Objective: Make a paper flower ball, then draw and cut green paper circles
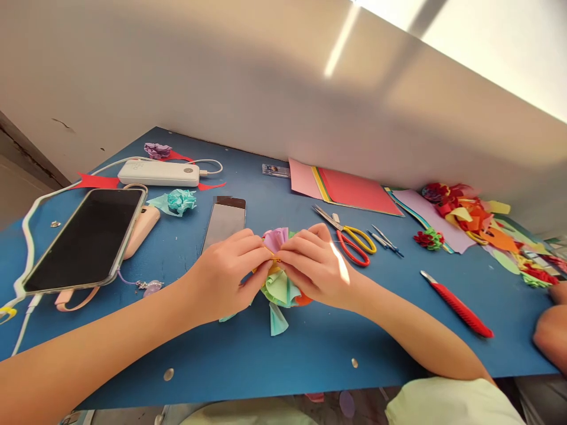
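Paper bundle (278,284) pinched from both sides

Thin, crisp sheets, pleated and gathered into small fans: lilac at the far side, yellow at the pinch, pale green and aqua at the near side, orange to the right. One aqua fan (278,321) pointing towards the front edge of the worktop (283,366), too covered at its top to tell whether attached.

Left hand (234,274) clamped on the yellow part, thumb against bent fingers; right hand (316,265) likewise, with fingertips close to those opposite. Lilac folds just beyond the grip, green ones just below it. Raised or resting, impossible to tell.

Smooth and blue underneath, with round metal studs near the front edge; back edge against a pale wall (221,88) streaked with light. Towards the left end, a dark-screened phone (88,236), white power bank (159,173) and crumpled turquoise paper (181,202). Along the back edge, stacked coloured sheets (358,190) and, farther right, heaped paper scraps (469,212). Beyond the right hand, scissors (340,226); nearer the front edge, a red-handled cutter (460,307).
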`<state>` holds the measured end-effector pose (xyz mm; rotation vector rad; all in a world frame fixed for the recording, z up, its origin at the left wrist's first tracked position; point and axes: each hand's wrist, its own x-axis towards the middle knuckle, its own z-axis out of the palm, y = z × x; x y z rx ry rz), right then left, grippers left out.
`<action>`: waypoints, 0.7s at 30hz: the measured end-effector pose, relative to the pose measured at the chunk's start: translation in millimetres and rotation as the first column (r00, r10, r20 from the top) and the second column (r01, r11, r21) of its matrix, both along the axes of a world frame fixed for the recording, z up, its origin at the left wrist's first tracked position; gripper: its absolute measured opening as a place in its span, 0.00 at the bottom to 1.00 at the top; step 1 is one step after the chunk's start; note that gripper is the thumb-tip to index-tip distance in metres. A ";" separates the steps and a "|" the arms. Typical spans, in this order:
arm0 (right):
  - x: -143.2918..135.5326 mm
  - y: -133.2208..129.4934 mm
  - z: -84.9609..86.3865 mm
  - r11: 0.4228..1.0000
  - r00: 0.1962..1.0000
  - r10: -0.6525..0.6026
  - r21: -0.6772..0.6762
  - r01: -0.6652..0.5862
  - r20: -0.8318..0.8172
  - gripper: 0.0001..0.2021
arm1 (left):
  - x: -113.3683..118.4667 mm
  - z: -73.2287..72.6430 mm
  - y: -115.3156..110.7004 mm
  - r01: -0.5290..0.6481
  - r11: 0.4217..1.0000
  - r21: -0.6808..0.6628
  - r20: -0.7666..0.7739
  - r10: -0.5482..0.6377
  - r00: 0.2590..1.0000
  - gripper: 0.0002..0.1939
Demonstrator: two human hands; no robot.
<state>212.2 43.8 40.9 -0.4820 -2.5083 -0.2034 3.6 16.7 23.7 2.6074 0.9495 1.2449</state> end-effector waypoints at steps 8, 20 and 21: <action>6.8 4.1 7.7 0.994 0.993 0.105 -0.035 -0.104 0.054 0.05 | 2.9 3.2 -1.5 -0.030 0.994 -0.107 0.066 0.038 0.997 0.07; 3.9 4.0 -7.1 0.999 0.997 0.033 0.029 -0.035 0.073 0.04 | -4.5 14.9 -6.9 0.040 0.914 -0.405 0.082 -0.007 0.997 0.10; 4.4 4.7 -9.0 0.999 0.998 0.022 0.041 -0.025 0.067 0.04 | -4.9 15.4 -7.3 0.038 0.914 -0.403 0.069 -0.011 0.998 0.10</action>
